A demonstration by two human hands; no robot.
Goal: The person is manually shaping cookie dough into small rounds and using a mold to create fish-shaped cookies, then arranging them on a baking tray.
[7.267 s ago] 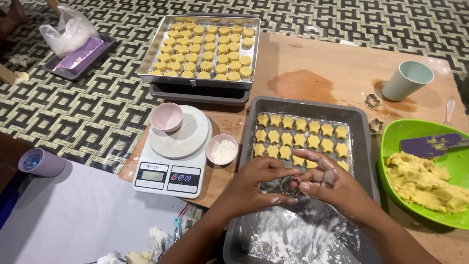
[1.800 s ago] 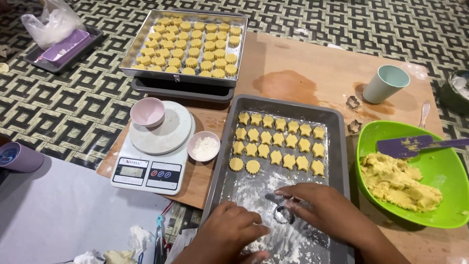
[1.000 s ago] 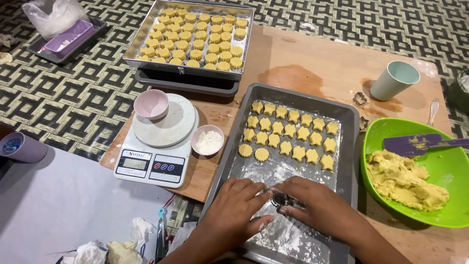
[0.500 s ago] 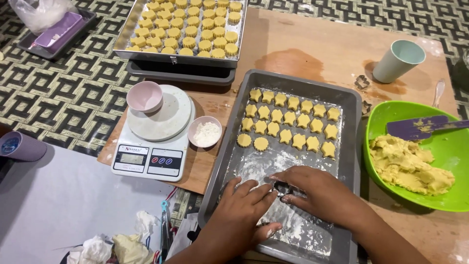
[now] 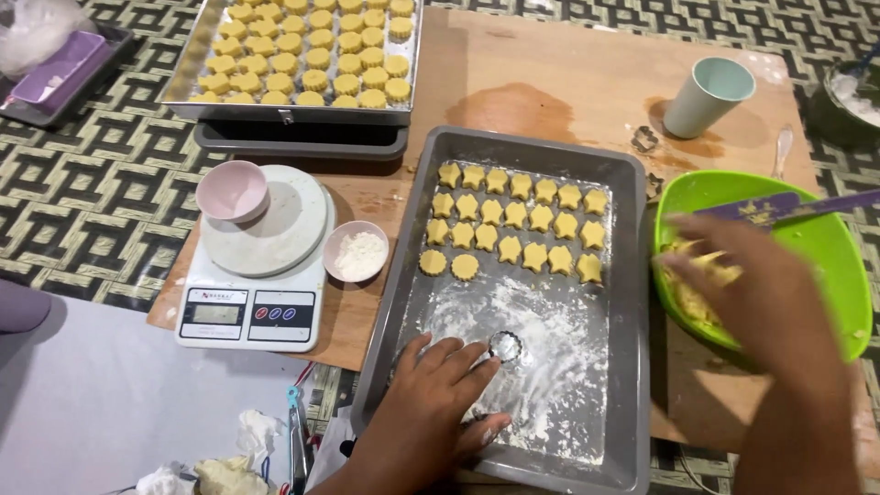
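A grey baking tray (image 5: pixel 403 275) lies in front of me, its far half filled with rows of yellow star and round cookies (image 5: pixel 513 220), its near half dusted with flour. My left hand (image 5: pixel 431 412) rests flat on the floured part, fingertips beside a small round metal cookie cutter (image 5: pixel 505 346). My right hand (image 5: pixel 752 284), blurred, reaches into the green bowl (image 5: pixel 839 275) and touches the yellow dough (image 5: pixel 683 298). Whether it grips dough I cannot tell.
A white kitchen scale (image 5: pixel 257 266) carries a pink cup (image 5: pixel 232 191); a small bowl of flour (image 5: pixel 356 251) stands beside it. A second tray of cookies (image 5: pixel 302 55) sits at the back. A pale green cup (image 5: pixel 706 96), spare cutters (image 5: pixel 645 139) and a purple spatula (image 5: pixel 788 206) are at right.
My right hand has left the tray and swung right into the green bowl. The cutter now lies free on the flour, and my left hand stays beside it.
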